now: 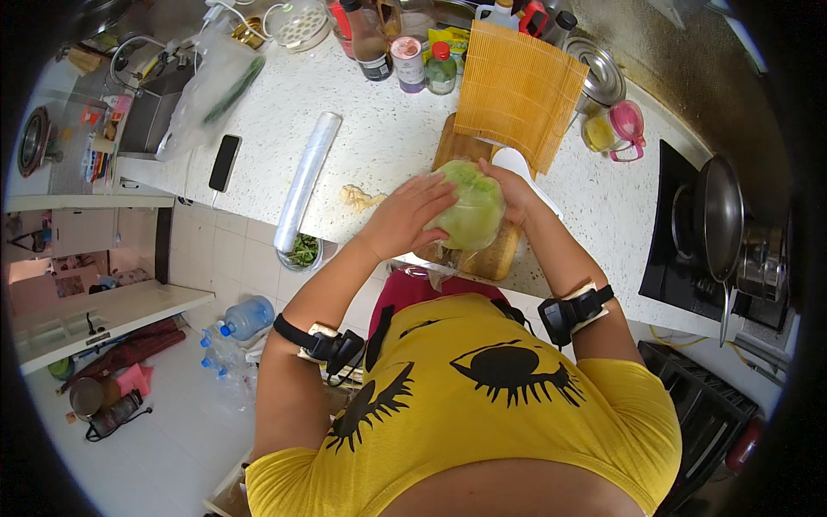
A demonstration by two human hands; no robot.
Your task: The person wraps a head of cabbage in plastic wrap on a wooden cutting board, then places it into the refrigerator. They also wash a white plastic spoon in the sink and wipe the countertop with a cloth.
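Note:
A round pale-green head of lettuce or cabbage [471,207] in clear plastic film is held between both hands above a wooden cutting board [494,262]. My left hand [410,216] lies on its left side with the fingers spread over the film. At its upper right side my right hand [510,190] grips it, the fingertips partly hidden behind it. Loose film hangs below, by the counter's edge. A bamboo rolling mat [520,94] lies over the far end of the board, and a white spoon-like utensil [513,161] rests beside my right hand.
Left of my hands lie a roll of plastic wrap [307,181], a crumpled beige scrap [358,197], and a phone [225,163]. A bowl of leafy greens [302,251] is near the front edge. Bottles [441,70] stand behind; a frying pan [719,216] is at the right.

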